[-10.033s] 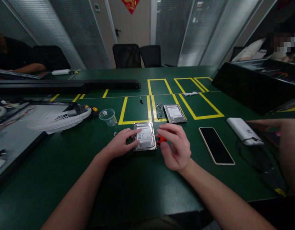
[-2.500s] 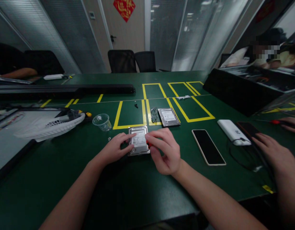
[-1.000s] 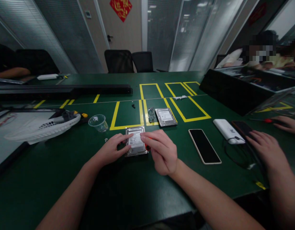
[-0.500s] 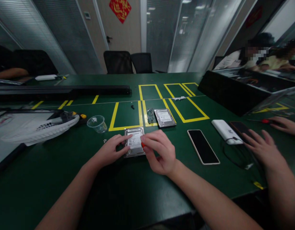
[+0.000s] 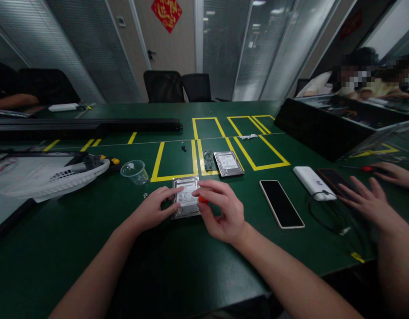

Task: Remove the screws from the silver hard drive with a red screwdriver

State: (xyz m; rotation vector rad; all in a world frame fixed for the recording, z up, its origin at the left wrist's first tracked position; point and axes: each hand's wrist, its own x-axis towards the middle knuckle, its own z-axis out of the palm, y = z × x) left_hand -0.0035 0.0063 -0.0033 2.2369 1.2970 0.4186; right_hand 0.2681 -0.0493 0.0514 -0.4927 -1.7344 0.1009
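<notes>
A silver hard drive (image 5: 187, 198) with a white label lies on the green table in front of me. My left hand (image 5: 159, 204) rests on its left side, thumb and fingers apart on the label. At the drive's right edge, my right hand (image 5: 221, 208) pinches a small red-orange handle (image 5: 203, 199); the tool's tip is hidden. Behind and to the right lies a second hard drive (image 5: 229, 163), beside a small clear plastic bag (image 5: 209, 160). Tiny pale pieces (image 5: 145, 195) are left of my left hand, near a clear plastic cup (image 5: 134, 172).
A phone (image 5: 282, 204) and a white power bank (image 5: 314, 183) with a cable lie to the right. Another person's hands (image 5: 370, 204) are beyond them. A black computer case (image 5: 324, 126) stands back right; long black rails (image 5: 134, 125) lie back left.
More of the red-orange handle shows between my right fingers, which have shifted slightly. My left hand and the drive have stayed put. At the right, the other person's hand has moved a little.
</notes>
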